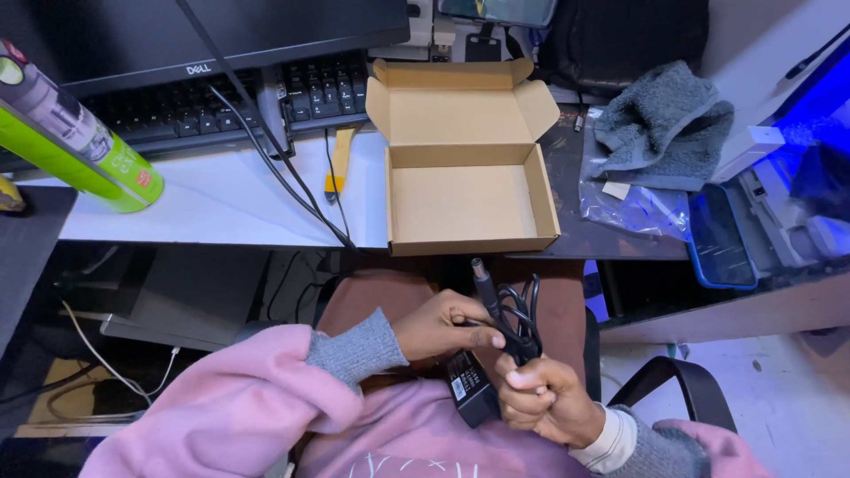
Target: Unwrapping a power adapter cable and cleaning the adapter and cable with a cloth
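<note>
In my lap I hold a black power adapter (472,389) with its coiled black cable (516,317). My left hand (443,326) pinches the cable near its barrel plug (482,279), which points up toward the desk. My right hand (547,400) is closed around the bundled cable just right of the adapter brick. An open, empty cardboard box (466,205) sits on the desk edge directly above my hands, its flaps spread back.
A black keyboard (212,106) and monitor base lie at the desk's back left, with black cables (283,177) trailing off the edge. A green can (84,142) lies left. A grey cloth (664,119), plastic bag (633,204) and blue-cased phone (719,239) lie right.
</note>
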